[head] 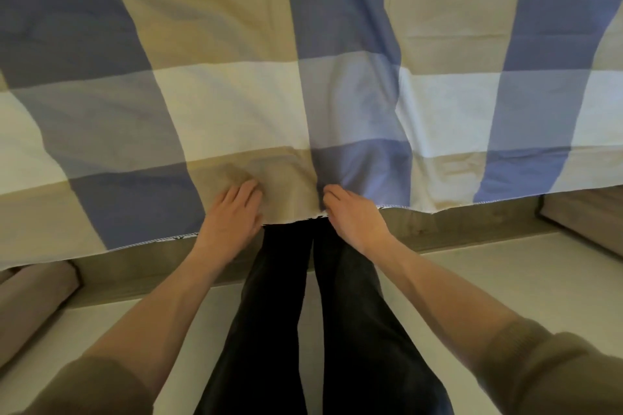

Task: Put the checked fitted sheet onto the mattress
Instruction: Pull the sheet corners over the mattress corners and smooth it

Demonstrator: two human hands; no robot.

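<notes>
The checked sheet (303, 61), in blue, white and beige squares, is spread over the bed and fills the upper view. Its stitched hem hangs down the near side. The mattress is hidden under it. My left hand (232, 212) lies flat on a beige square near the hem, fingers together and pressing on the cloth. My right hand (354, 216) is a short way to the right, its fingers curled into the fabric at the hem beside a blue square. Folds run up from between the two hands.
A wooden bed frame rail (455, 229) runs below the hem. A brown padded piece (33, 293) sits low at the left and a dark-edged wooden piece (586, 216) at the right. My legs in dark trousers (296, 313) stand against the rail on a pale floor (505, 280).
</notes>
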